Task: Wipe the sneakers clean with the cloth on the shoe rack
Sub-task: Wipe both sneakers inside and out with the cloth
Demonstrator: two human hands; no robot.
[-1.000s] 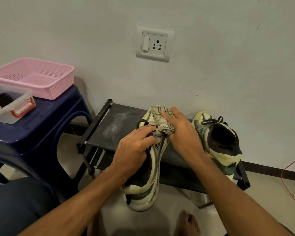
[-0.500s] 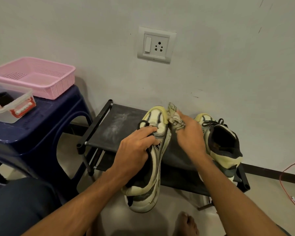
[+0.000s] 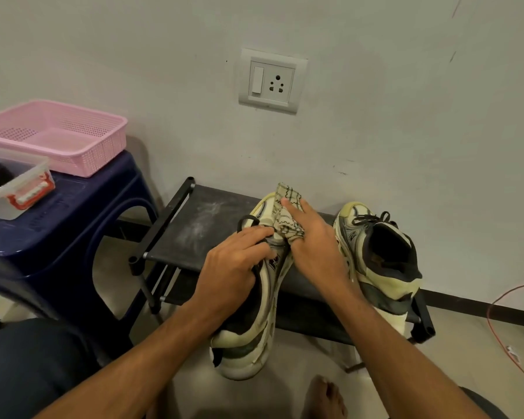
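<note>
A cream and grey sneaker is held toe-up over the front of the black shoe rack. My left hand grips it across the laces and tongue. My right hand presses a checked cream cloth onto the sneaker's toe, with the cloth bunched under the fingers and thumb. The second sneaker of the pair stands on the rack's top shelf at the right, heel toward me, with its dark opening showing.
A dark blue plastic stool stands left of the rack and carries a pink basket and a clear lidded box. A wall socket is above the rack. A red cable lies on the floor at right. My bare foot is below.
My right hand lifted the cloth off to the right of the toe, then brought it back down onto the toe. The left hand kept its grip on the sneaker.
</note>
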